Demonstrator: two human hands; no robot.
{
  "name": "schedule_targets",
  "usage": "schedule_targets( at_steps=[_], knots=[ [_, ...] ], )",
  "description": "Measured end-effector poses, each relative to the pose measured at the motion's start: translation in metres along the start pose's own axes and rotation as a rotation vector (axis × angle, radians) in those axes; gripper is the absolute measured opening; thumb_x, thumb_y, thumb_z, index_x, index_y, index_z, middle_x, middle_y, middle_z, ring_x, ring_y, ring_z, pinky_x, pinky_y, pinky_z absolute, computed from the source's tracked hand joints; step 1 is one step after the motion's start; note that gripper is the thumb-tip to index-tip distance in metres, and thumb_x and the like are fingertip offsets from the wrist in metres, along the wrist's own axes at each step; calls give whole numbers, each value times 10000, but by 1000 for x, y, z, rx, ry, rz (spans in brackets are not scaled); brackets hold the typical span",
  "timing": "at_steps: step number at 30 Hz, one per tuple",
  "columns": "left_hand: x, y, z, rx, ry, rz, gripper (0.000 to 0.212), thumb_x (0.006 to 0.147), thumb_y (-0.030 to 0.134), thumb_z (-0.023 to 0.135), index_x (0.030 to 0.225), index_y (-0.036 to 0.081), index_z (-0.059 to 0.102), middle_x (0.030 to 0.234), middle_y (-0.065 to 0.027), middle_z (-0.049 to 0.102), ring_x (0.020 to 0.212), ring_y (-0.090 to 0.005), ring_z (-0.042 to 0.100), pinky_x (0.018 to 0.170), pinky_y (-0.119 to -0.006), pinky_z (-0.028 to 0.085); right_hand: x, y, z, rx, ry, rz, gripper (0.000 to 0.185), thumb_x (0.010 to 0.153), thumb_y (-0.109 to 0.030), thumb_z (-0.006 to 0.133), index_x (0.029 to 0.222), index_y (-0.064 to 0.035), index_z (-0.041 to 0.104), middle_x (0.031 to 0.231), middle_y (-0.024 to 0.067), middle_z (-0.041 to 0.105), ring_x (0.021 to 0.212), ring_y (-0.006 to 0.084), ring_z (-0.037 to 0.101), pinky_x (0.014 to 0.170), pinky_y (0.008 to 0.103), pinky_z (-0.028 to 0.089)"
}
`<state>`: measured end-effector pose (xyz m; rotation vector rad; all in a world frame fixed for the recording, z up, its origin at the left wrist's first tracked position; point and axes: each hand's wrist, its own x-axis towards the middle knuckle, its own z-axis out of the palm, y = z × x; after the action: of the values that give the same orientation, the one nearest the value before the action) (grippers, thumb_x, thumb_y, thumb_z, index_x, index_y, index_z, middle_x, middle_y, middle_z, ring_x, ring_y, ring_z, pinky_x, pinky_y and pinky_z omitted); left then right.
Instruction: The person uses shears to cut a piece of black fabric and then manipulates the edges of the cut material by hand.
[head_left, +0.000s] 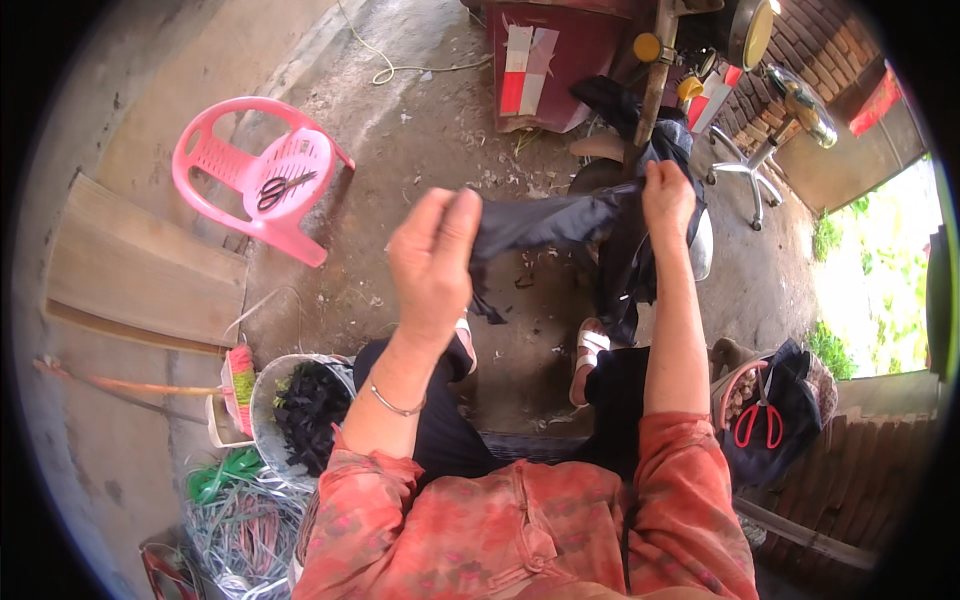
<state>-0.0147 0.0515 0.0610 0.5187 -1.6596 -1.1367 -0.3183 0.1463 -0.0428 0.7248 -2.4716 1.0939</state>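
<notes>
Between my two hands a strip of thin black sheet material (547, 221), plastic or cloth, is stretched out. My left hand (435, 262) grips its near-left end in a closed fist, blurred by motion. At the other end my right hand (669, 199) pinches the sheet beside an upright metal post (654, 82). More of the black material (626, 277) hangs below my right hand and is bunched around the post. A loose torn tail dangles beneath my left hand. What the bundle rests on is partly hidden.
A pink plastic chair (217, 161) at left holds black-handled scissors (281, 189). Beside my left leg stands a bucket (262, 405) of black scraps (315, 412), near tangled plastic strapping (247, 517). Red-handled scissors (759, 426) lie at right. A pedestal fan (802, 105) stands at back right.
</notes>
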Motion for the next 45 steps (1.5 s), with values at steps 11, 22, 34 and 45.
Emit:
schedule_targets(
  at_steps=[11,22,34,45],
  knots=[
    [46,-25,-40,-275,268,-180,174,930,236,673,924,62,683,789,25,652,674,-40,569,605,-193,428,29,88,-56,1008,171,509,176,961,-165,587,941,11,589,821,125,683,575,170,609,547,293,537],
    [9,-34,15,-299,-561,-483,183,831,108,764,947,7,664,839,10,656,735,-51,573,666,-196,453,-59,-98,-53,1160,-845,272,164,958,-181,622,990,-23,657,716,-49,521,661,40,454,595,194,344],
    [9,-41,15,-66,-553,-406,141,827,105,766,888,-4,701,795,33,653,735,-35,558,643,-200,438,-71,-110,-55,1219,-987,344,148,835,-107,767,935,-35,686,779,-43,622,663,34,516,582,186,389],
    [12,-48,14,-21,-521,-365,140,933,130,650,923,-10,652,771,40,615,737,-25,521,658,-217,451,-78,-110,-39,1266,-848,320,165,881,-190,734,944,-53,668,723,-60,552,621,27,474,533,184,347]
  ],
)
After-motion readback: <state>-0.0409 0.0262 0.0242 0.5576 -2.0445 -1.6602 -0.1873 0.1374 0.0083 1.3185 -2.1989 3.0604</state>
